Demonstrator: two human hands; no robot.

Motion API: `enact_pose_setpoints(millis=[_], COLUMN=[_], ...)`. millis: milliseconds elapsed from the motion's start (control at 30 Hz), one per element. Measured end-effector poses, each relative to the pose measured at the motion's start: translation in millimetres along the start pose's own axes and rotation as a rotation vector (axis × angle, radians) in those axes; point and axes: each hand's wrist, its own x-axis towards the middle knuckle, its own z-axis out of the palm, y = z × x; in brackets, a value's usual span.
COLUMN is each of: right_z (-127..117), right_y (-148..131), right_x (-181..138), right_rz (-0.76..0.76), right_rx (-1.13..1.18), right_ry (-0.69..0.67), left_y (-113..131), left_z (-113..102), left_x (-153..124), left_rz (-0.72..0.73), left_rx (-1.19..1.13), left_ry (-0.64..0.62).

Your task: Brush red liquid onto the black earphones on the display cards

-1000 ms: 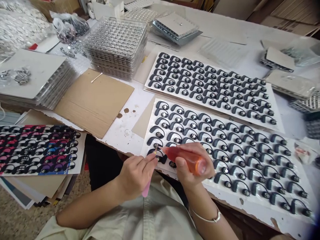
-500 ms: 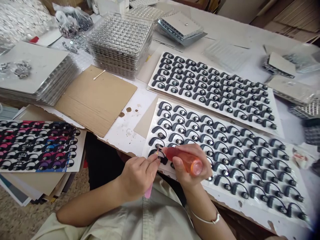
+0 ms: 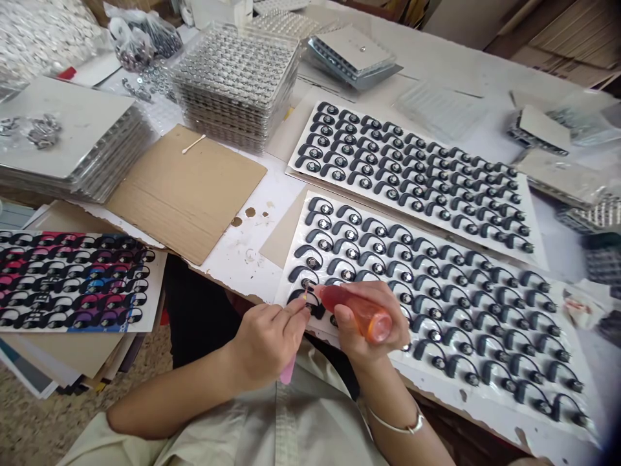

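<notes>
Gripped by the right hand [image 3: 358, 341], the bottle [image 3: 355, 308] looks translucent orange-red.

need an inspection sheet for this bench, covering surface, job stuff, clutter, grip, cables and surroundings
Surface: white table; brown stains, worn near edge
Job's things: near sheet and far sheet, both with rows of black curved pieces; red bottle and pink tool, tips close together at the near sheet's left corner, contact unclear
Clutter: cotton swab on brown cardboard; stacked clear trays; bagged small parts
Grip: left hand closed on the pink tool; right hand closed around the red bottle
Cables: nothing seen
Surroundings: speckled floor at lower left; multicoloured sheet beside the table
</notes>
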Motion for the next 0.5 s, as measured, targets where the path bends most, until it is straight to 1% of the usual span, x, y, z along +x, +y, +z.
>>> enact_pose_setpoints(millis=[200,500], right_z=[0.4,-0.2], right_y=[1.3,3.1], right_x=[-1.4,-2.2], right_rz=[-0.003,-0.017], right_rx=[0.034,-0.018], right_ry=[0.006,0.013], left_y=[-0.5,-1.1], left_z=[-0.8,-1.3], left_x=[0.9,-0.4], left_rz=[0.0,-0.005], left_rx=[-0.004,-0.021], left_ry=[-0.001,-0.045])
